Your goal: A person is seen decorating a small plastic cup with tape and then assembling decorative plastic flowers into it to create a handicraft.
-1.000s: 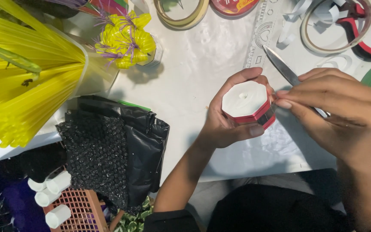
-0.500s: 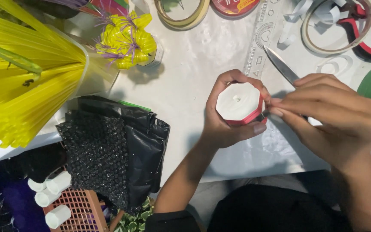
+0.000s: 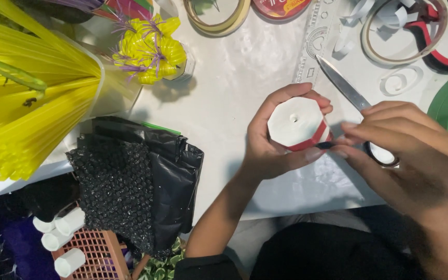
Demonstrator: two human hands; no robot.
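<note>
The right hand (image 3: 410, 150) is pinching a dark strip against the white octagonal piece (image 3: 295, 123), which the left hand (image 3: 270, 145) is gripping above the table (image 3: 234, 78); a red band already wraps it, wrapping seemingly unfinished, scissors (image 3: 344, 86) nearby.

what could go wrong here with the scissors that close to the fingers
1. The right hand holds the scissors while its fingertips pinch at the side of the white octagonal piece; the blade points past the left hand and might nick a finger if it slips.
2. The piece is held in the air, off the table, so it may twist in the grip and the red band could go on crooked.
</note>
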